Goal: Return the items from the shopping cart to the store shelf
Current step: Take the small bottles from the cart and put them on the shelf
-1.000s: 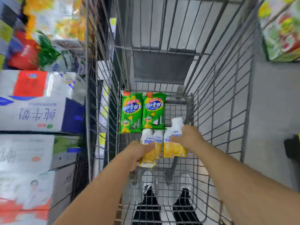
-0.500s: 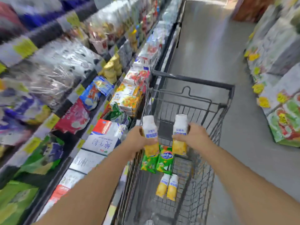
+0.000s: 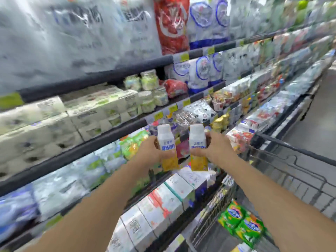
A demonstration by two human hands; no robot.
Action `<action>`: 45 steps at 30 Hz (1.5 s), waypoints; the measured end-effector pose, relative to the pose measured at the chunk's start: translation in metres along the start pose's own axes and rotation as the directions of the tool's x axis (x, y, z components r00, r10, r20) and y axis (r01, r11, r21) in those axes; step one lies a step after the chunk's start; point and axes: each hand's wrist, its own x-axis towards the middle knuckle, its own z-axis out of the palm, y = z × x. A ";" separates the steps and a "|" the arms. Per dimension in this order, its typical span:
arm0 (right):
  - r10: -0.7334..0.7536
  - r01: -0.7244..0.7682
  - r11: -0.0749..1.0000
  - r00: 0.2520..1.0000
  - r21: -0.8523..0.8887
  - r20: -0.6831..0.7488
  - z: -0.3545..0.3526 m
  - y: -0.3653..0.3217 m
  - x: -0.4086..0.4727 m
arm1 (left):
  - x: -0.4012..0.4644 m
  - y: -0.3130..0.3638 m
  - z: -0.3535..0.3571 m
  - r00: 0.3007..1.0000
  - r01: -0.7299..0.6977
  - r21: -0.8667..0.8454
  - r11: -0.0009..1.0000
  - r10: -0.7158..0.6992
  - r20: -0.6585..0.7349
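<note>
gripping one yellow-white bottle each: left hand (image 3: 151, 151) left bottle (image 3: 166, 148), right hand (image 3: 216, 148) right bottle (image 3: 198, 148).

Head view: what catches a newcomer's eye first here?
Two white-and-yellow bottles, held upright side by side mid-frame: the left hand grips the left bottle, the right hand the right bottle. Behind them run stocked shelves; green packets lie in the cart at lower right.

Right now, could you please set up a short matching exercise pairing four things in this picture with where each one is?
Things:
1. left bottle
2. right bottle
3. green packets
4. red bag

Places:
A. top shelf
B. in the left hand
C. inside the cart
D. in the right hand

Pairs: 1-B, 2-D, 3-C, 4-A
</note>
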 end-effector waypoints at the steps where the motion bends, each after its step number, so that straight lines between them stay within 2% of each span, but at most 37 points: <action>1: -0.035 0.035 0.999 0.999 0.005 0.034 0.014 -0.017 -0.003 | -0.014 -0.004 -0.024 0.999 0.004 -0.004 1.000 -0.004 -0.046; 6: -0.202 0.204 0.979 0.965 0.008 0.169 0.096 -0.112 -0.026 | -0.090 -0.030 -0.144 0.969 0.051 -0.047 0.998 -0.061 -0.238; 12: -0.379 0.362 0.925 0.858 0.116 0.346 0.230 -0.239 -0.093 | -0.206 -0.086 -0.293 0.893 0.112 -0.049 0.992 -0.122 -0.434; 17: -0.487 0.440 0.873 0.749 0.212 0.449 0.357 -0.335 -0.173 | -0.319 -0.141 -0.415 0.798 0.177 -0.048 0.983 -0.172 -0.577; 23: -0.559 0.516 0.820 0.635 0.246 0.533 0.479 -0.428 -0.254 | -0.436 -0.193 -0.532 0.649 0.240 -0.046 0.970 -0.196 -0.735; 25: -0.580 0.532 0.804 0.605 0.265 0.545 0.507 -0.449 -0.275 | -0.462 -0.205 -0.559 0.612 0.269 -0.028 0.963 -0.193 -0.767; 30: -0.602 0.540 0.789 0.589 0.293 0.539 0.555 -0.483 -0.299 | -0.492 -0.235 -0.602 0.535 0.310 -0.053 0.949 -0.220 -0.816; 36: -0.606 0.541 0.783 0.553 0.307 0.572 0.586 -0.498 -0.298 | -0.493 -0.253 -0.622 0.502 0.283 -0.133 0.950 -0.265 -0.823; 45: -0.663 0.590 0.724 0.451 0.358 0.598 0.617 -0.532 -0.304 | -0.481 -0.249 -0.666 0.420 0.334 -0.091 0.938 -0.234 -0.877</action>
